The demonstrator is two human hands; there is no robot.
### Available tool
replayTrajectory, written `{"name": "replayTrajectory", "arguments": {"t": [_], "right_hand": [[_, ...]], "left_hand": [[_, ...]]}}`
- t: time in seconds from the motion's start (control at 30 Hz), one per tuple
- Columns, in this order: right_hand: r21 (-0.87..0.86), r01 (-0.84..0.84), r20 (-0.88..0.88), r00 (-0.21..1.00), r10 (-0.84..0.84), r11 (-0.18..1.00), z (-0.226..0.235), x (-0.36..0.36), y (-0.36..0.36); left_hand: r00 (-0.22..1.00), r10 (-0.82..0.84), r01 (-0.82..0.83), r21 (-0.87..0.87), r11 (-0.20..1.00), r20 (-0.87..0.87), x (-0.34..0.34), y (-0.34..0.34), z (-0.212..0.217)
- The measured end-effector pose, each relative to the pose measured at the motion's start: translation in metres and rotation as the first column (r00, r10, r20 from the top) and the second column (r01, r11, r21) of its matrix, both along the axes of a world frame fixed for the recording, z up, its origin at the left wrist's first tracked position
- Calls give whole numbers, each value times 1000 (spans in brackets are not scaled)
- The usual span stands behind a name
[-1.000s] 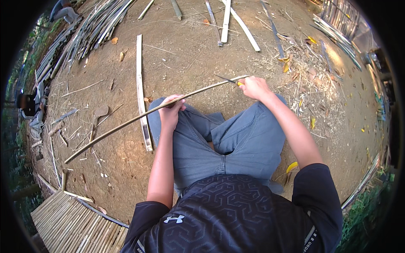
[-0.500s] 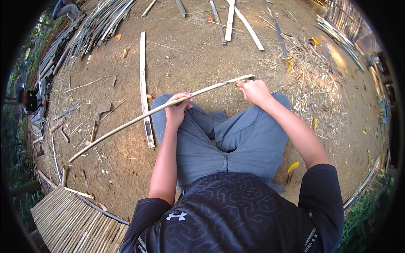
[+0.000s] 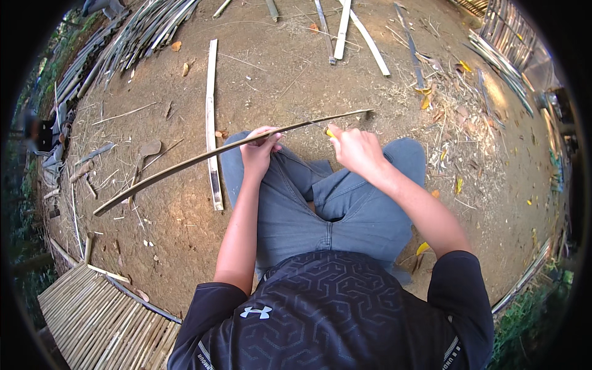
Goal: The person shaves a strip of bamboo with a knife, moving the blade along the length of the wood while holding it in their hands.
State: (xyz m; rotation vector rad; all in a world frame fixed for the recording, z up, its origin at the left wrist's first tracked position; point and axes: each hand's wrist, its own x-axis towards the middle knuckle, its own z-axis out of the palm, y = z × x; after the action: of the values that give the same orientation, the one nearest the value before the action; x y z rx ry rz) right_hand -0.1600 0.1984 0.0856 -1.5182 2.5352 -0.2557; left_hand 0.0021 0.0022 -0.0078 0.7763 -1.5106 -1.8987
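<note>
Pinching the strip (image 3: 185,164) in our left hand (image 3: 259,151), we steadied it. Our right hand (image 3: 357,150) gripped the knife (image 3: 333,131); shallow strokes seemed best.

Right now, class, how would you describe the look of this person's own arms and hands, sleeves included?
The left sleeve and right sleeve are short and black, with a light, lettered strip near each. Below them, the arms are bare. The left hand and right hand are bare too; no gloves or wristwear show.
</note>
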Motion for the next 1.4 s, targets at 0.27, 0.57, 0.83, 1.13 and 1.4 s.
{"name": "replayTrajectory", "arguments": {"t": [0.27,0.57,0.83,1.13,1.4], "right_hand": [[28,152,39,987,-153,988,-39,-12,-2],[31,153,-30,988,-152,988,-54,-34,6],[49,101,-28,995,-99,994,-32,-22,8],[92,92,-75,994,-86,992,-37,-31,8],[42,156,-82,985,-152,987,-56,-46,22]], "left_hand": [[999,7,-5,-33,999,49,1,3,3],[988,-125,121,-53,991,-89,5,-5,-8],[979,-173,163,-94,982,-109,8,-3,-10],[976,-209,201,-117,973,-57,9,1,-1],[969,-232,216,-167,962,-86,7,0,-5]]}}
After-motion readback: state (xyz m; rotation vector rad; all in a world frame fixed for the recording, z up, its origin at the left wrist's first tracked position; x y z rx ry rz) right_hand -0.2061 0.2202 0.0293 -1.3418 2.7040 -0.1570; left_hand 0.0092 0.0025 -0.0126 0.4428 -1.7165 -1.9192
